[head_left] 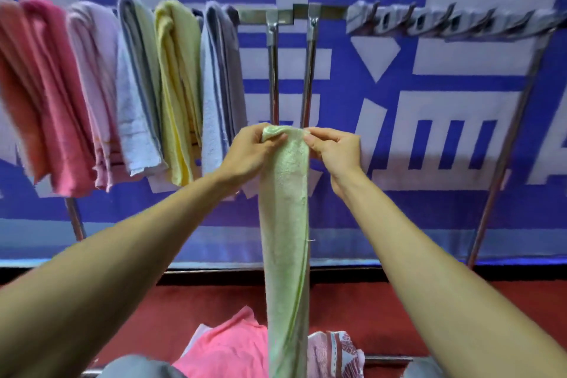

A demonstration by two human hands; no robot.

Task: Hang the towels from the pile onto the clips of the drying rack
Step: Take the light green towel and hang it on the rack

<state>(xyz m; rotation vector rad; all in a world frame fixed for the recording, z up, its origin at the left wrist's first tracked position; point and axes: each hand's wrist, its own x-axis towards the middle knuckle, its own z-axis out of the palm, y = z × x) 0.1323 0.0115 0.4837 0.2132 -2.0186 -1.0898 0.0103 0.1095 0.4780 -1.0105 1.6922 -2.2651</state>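
Observation:
A pale green towel (pixel 285 224) hangs straight down in front of me, folded narrow. My left hand (pixel 251 150) pinches its top left corner and my right hand (pixel 334 150) pinches the top right corner, both just below the rack's two centre posts. The drying rack (pixel 310 11) runs across the top. Several towels hang from its left half: orange, pink (pixel 58 95), lilac, grey-white, yellow (pixel 178 80) and blue-grey. A row of grey clips (pixel 445 21) on the right half holds nothing. The pile (pixel 227 347), with a pink towel and a patterned one (pixel 334 353), lies low in front of me.
A blue and white banner (pixel 399 107) fills the wall behind the rack. Red carpet (pixel 368 310) covers the floor. The rack's slanted metal legs (pixel 503 156) stand at the right and at the lower left. Grey cloth shows at the bottom edge.

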